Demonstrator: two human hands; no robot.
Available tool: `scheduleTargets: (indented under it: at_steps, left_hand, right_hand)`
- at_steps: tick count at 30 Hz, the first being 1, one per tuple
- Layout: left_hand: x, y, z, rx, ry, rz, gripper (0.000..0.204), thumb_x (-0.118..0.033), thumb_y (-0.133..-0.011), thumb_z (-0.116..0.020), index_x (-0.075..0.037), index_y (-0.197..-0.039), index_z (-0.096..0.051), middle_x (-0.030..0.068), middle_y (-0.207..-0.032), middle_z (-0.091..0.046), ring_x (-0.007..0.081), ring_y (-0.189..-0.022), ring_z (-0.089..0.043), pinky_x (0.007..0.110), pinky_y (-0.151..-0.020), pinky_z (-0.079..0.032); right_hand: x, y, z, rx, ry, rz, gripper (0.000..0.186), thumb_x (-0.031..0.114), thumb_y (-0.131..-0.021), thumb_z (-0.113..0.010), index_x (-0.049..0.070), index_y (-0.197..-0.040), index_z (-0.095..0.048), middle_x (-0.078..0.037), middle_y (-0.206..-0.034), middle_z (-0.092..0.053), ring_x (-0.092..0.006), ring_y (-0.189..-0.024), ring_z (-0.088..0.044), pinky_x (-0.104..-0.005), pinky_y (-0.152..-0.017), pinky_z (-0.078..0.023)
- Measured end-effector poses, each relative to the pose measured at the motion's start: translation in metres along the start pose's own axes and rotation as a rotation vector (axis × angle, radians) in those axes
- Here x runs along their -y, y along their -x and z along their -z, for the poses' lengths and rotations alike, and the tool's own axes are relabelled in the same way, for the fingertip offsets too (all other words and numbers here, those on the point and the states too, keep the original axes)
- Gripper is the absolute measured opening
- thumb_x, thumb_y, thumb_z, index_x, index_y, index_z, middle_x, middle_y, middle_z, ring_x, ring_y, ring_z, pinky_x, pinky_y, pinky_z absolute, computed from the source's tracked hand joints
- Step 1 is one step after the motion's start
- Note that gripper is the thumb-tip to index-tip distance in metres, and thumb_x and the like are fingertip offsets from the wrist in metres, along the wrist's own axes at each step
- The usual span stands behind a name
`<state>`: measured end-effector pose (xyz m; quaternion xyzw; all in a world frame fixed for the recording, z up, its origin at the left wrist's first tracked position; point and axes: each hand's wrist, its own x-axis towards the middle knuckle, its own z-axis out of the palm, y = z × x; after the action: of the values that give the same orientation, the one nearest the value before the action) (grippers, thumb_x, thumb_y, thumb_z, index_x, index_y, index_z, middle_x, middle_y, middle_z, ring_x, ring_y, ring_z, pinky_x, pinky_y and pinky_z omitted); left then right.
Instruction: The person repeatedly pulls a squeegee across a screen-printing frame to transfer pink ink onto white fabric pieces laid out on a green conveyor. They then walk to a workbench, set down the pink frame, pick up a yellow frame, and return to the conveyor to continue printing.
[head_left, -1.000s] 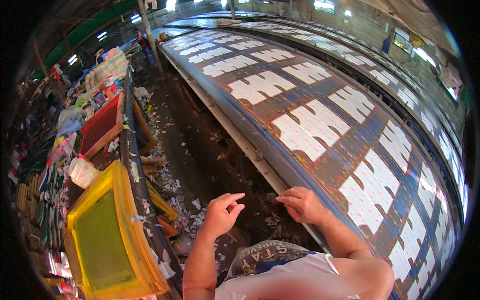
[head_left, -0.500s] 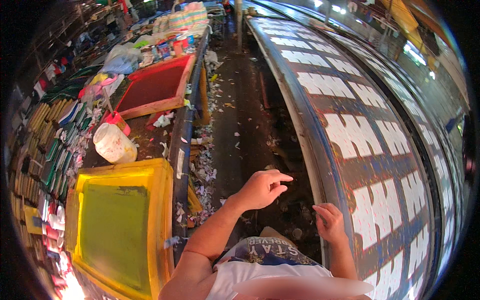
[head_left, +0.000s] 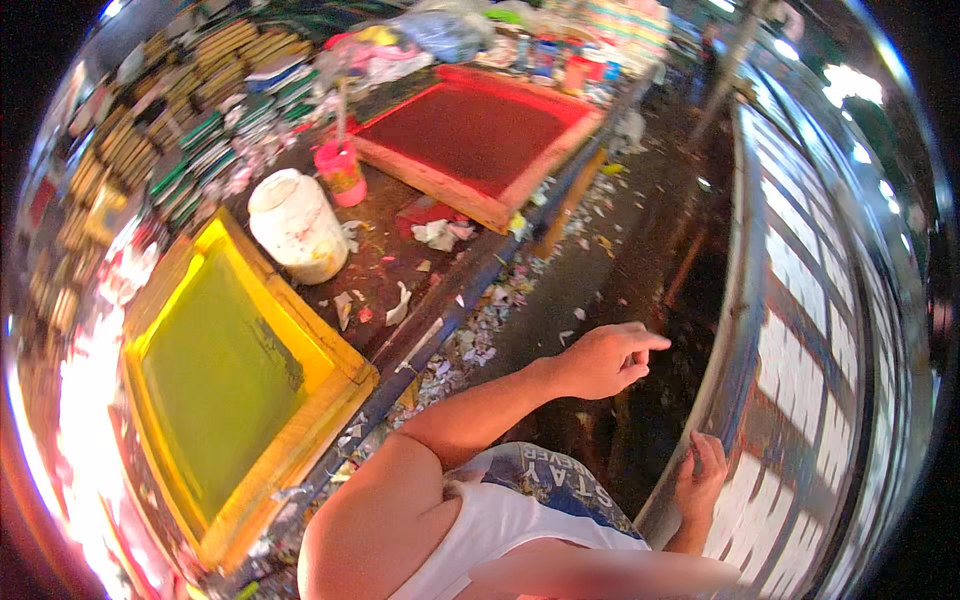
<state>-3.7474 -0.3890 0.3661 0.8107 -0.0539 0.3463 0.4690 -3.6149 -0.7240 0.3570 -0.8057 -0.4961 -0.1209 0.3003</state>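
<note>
My left hand (head_left: pixel 612 362) hangs in the air over the aisle, index finger stretched out and the others loosely bent, with nothing seen in it. Lower right, my right hand (head_left: pixel 702 472) is beside the near edge of a long table (head_left: pixel 742 300), its fingers apart and holding nothing visible; whether it touches the edge I cannot tell. White cut fabric pieces (head_left: pixel 792 375) lie in rows on that table. To my left, a yellow-framed printing screen (head_left: pixel 318 350) with green mesh and a red-edged printing screen (head_left: pixel 455 180) with dark red mesh rest on another table.
Between the screens stand a stained white plastic jar (head_left: pixel 298 228) and a pink cup (head_left: pixel 343 178) with a stick in it. Paper scraps (head_left: pixel 470 345) litter the aisle floor along the left table. Stacked wooden frames (head_left: pixel 215 140) fill the far left. A post (head_left: pixel 725 85) rises ahead.
The view has swung left, so the screens and jar appear farther right and tilted. Both hands remain raised, without taking hold of anything.
</note>
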Motion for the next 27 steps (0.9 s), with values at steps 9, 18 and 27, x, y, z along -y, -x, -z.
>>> scheduleTargets:
  at_steps: [9,18,27]
  left_hand:
    - [0.144,-0.034,0.186,-1.409,0.089,0.079,0.112,0.004,-0.092,-0.080,-0.002,-0.176,-0.006,0.0228,-0.160,-0.046,0.0304,-0.126,-0.064,0.044,-0.102,-0.059]
    - [0.304,0.084,0.386,-1.860,-0.808,0.733,0.137,-0.008,-0.069,-0.102,0.009,-0.173,-0.013,0.0327,-0.167,-0.044,0.0437,-0.152,-0.051,0.047,-0.132,-0.039]
    - [0.361,0.106,0.470,-1.858,-0.956,0.512,0.117,-0.015,-0.059,-0.108,-0.001,-0.158,-0.047,0.0214,-0.148,-0.064,0.0409,-0.140,-0.062,0.050,-0.122,-0.048]
  right_hand:
    - [-0.014,-0.225,-0.082,0.116,-0.188,0.470,0.036,-0.005,-0.090,-0.071,0.004,-0.124,-0.077,-0.018,-0.115,-0.077,-0.0403,-0.103,-0.074,-0.0497,-0.091,-0.061]
    - [-0.014,-0.344,-0.162,0.257,-0.228,0.634,0.038,-0.007,-0.086,-0.073,0.004,-0.121,-0.078,-0.015,-0.111,-0.078,-0.0381,-0.098,-0.074,-0.0481,-0.086,-0.060]
    - [-0.033,-0.468,-0.188,0.279,-0.143,0.551,0.036,-0.006,-0.087,-0.071,0.002,-0.122,-0.078,-0.019,-0.109,-0.077,-0.0402,-0.099,-0.074,-0.0494,-0.089,-0.060]
